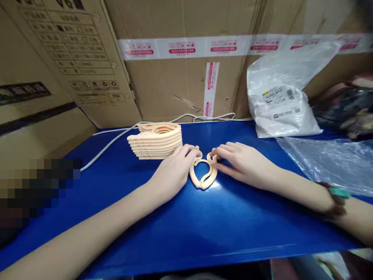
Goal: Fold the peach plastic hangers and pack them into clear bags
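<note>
— What do your fingers hold?
— Fingers (190, 151) of your left hand (171, 173) and of your right hand (241, 163) pinch each one top end of the peach plastic loop (204, 179). It lies flat on the blue desk (204, 233).
— And near it?
— The stack of same loops (155, 140), touching your left fingers
</note>
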